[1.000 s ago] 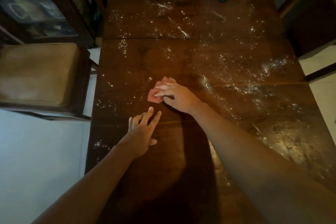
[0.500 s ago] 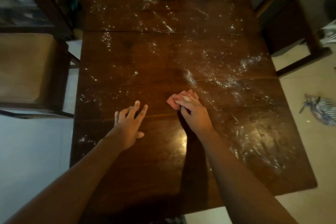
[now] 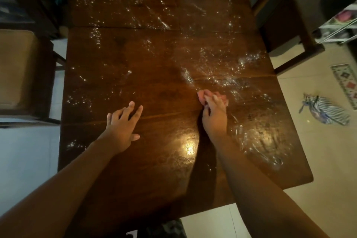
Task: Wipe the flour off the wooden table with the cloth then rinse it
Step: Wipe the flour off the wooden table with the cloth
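Right hand (image 3: 214, 120) fingers (image 3: 209, 102) curl down over the small crumpled pink cloth (image 3: 222, 97), pinning it flat to the dark brown wooden surface (image 3: 154, 160) approx. mid-width, a bit right of centre. Grip looks like a press-and-hold, cloth bunched under the fingertips w/ pink edges showing at far side. Left hand (image 3: 120, 127) fingers (image 3: 131, 106) spread wide, holding nothing, palm down on the bare wood at near left, prob. bracing.

Progress: early, in my judgement. Patch near the hands, centre-near, looks mostly free of white flour (image 3: 222, 81). Lots left tho: thick smears at near right by the glare, a streaky band just far of the cloth, scattered specks along left edge and across the whole far half. Rinse not started; no sink or tap in view. Cloth sits touching the edge of the right-hand flour band, so that's likely the next area.
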Demonstrator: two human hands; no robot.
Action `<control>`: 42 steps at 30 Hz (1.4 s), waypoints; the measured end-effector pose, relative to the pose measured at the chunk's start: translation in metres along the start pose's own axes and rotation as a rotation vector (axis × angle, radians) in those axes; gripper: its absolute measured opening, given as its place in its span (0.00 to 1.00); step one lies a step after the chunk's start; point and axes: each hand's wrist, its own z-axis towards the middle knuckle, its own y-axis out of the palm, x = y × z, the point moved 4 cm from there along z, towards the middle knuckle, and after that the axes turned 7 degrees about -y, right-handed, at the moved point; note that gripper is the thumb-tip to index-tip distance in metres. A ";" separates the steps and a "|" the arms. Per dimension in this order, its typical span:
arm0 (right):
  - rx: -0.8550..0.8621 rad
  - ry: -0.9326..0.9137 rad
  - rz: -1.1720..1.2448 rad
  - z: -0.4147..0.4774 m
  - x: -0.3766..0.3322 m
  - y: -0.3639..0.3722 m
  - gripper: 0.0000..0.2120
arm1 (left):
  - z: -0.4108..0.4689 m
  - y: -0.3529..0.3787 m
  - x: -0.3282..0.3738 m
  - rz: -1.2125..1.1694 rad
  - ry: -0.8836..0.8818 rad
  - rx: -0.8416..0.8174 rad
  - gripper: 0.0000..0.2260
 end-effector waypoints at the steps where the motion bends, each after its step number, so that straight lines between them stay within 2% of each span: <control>1: -0.040 -0.109 0.048 -0.008 -0.012 0.007 0.23 | 0.000 0.000 0.000 -0.004 -0.003 0.002 0.43; 3: -0.181 -0.345 0.127 -0.034 -0.029 0.016 0.20 | 0.000 0.001 -0.001 -0.013 -0.006 0.012 0.43; 6: -0.310 -0.499 0.131 -0.044 -0.015 0.007 0.22 | 0.001 0.002 -0.001 -0.014 -0.006 0.010 0.43; 7: -0.300 -0.467 0.120 -0.037 -0.008 0.002 0.23 | 0.002 0.002 -0.001 -0.013 -0.006 0.009 0.44; 11: -0.110 -0.112 0.033 -0.003 -0.004 0.000 0.21 | 0.001 0.002 -0.001 -0.013 -0.012 0.022 0.44; 13: -0.128 -0.149 -0.010 -0.015 -0.021 0.013 0.19 | 0.000 0.003 -0.001 -0.021 -0.011 0.033 0.44; 16: -0.225 -0.357 0.020 -0.056 -0.032 0.019 0.16 | -0.003 0.003 0.000 -0.037 0.002 0.056 0.43; 18: -0.204 -0.417 -0.017 -0.060 -0.022 0.012 0.16 | -0.004 0.001 0.000 -0.030 0.005 0.051 0.42; 22: -0.116 -0.126 -0.093 -0.060 -0.018 0.014 0.17 | -0.004 0.001 0.001 -0.021 0.001 0.040 0.42; 23: -0.122 -0.111 -0.075 -0.070 -0.026 0.019 0.17 | -0.004 0.001 0.001 -0.025 0.003 0.038 0.41; 26: -0.219 -0.284 0.008 -0.119 -0.041 0.019 0.16 | -0.004 -0.002 0.001 -0.024 0.018 0.042 0.41; 28: -0.261 -0.341 0.027 -0.143 -0.023 0.010 0.15 | -0.005 -0.003 0.001 0.000 0.023 0.031 0.41; 32: -0.115 -0.065 -0.017 -0.171 0.000 0.001 0.19 | -0.003 0.001 -0.001 0.028 0.044 0.068 0.40; 33: -0.119 -0.108 -0.024 -0.181 -0.008 0.001 0.19 | -0.003 0.002 -0.002 0.030 0.047 0.068 0.40; 36: -0.201 -0.383 -0.011 -0.212 -0.015 -0.002 0.15 | -0.003 0.003 -0.003 0.045 0.048 0.057 0.40; 37: -0.203 -0.362 -0.027 -0.214 -0.007 -0.005 0.15 | -0.002 0.003 -0.003 0.057 0.052 0.057 0.40; 40: -0.099 -0.105 -0.041 -0.216 0.003 -0.007 0.16 | 0.000 0.003 -0.003 0.083 0.050 0.051 0.40; 42: -0.110 -0.100 -0.070 -0.226 -0.018 0.001 0.14 | 0.000 0.003 -0.003 0.076 0.051 0.042 0.40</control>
